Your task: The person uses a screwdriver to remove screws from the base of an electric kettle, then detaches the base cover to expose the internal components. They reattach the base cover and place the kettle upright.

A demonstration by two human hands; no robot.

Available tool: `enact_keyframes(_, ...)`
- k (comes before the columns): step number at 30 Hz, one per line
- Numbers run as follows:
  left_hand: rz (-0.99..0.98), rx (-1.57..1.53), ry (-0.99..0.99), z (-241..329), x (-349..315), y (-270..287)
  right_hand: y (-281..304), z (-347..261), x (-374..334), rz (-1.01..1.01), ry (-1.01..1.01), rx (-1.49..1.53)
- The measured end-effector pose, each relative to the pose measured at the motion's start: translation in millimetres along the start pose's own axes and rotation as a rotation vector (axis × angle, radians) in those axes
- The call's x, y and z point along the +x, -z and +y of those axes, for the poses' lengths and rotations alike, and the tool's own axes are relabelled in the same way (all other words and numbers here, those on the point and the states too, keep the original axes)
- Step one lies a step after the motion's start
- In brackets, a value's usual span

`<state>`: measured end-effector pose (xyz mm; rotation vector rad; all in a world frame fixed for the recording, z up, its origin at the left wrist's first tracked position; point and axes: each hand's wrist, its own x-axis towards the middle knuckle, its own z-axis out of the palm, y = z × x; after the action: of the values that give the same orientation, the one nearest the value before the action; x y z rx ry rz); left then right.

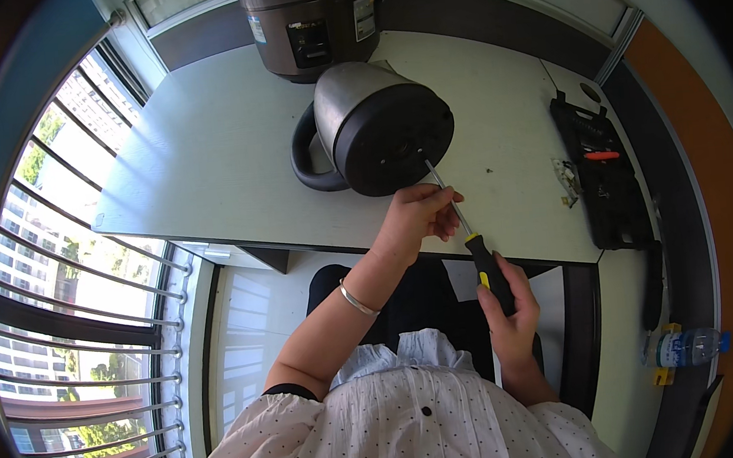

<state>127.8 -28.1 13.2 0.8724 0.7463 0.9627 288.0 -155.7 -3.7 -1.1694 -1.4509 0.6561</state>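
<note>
A steel electric kettle (339, 98) lies on its side on the white table, its black base (380, 136) facing me and its black handle (305, 151) to the left. My right hand (512, 316) is wrapped round the black and yellow grip of a screwdriver (487, 271). The screwdriver's shaft slants up and left, and its tip meets the base near a small screw spot. Close to the tip, my left hand (424, 212) pinches the metal shaft between thumb and fingers; the other fingers are curled.
Behind the kettle stands a brown rice cooker (315, 37). An open black tool case (601, 173) with a red-handled tool lies at the right, small loose parts (566, 181) beside it. Further down is a plastic water bottle (686, 347). A barred window (85, 297) fills the left side.
</note>
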Motion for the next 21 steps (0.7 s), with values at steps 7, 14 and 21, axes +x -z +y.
enact_keyframes(7, -0.002, -0.002, 0.007, -2.4, 3.5, 2.5, -0.2, 0.6, 0.3, -0.004, -0.004, -0.005)
enact_keyframes(14, -0.008, -0.012, 0.004, -2.3, 4.6, 2.1, 0.0, 2.1, 0.4, -0.006, -0.014, -0.009)
enact_keyframes(21, -0.007, -0.006, 0.004, -0.6, 3.0, 1.7, 0.3, 0.8, 0.9, -0.008, 0.002, -0.025)
